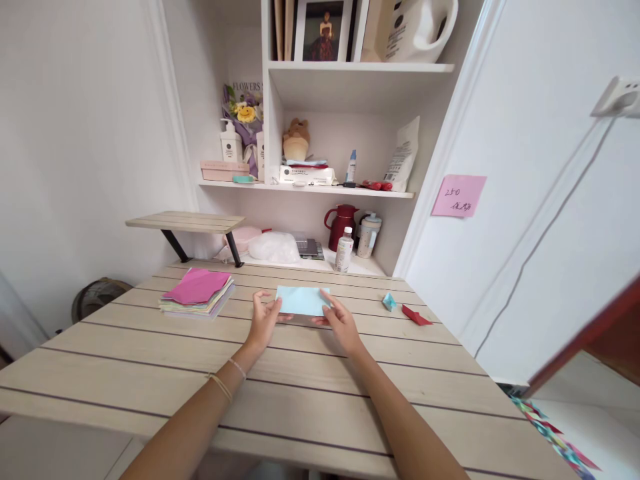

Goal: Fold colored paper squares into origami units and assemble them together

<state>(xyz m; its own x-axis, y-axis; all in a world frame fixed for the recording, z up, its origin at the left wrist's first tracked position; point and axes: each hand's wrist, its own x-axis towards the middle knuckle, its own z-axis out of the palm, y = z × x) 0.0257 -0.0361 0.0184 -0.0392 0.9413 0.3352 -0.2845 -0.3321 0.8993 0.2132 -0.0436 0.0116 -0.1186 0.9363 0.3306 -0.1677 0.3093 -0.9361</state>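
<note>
A light blue sheet of paper (303, 301), a wide rectangle that looks folded, is held up just above the table between my two hands. My left hand (263, 320) pinches its left edge with the thumb on the near face. At the opposite edge, my right hand (341, 321) grips the paper between thumb and fingers. To the left lies a stack of coloured paper (197, 292) with a magenta sheet on top. On the right, a small blue folded paper piece (389, 302) and a red folded paper piece (416, 315) rest on the table.
The slatted wooden table (310, 400) carries a small raised shelf (185, 221) at its back left. Behind stand a white bottle (344, 250), a dark red jug (342, 227) and a cup (369, 235). A pink note (459, 196) sticks to the right wall.
</note>
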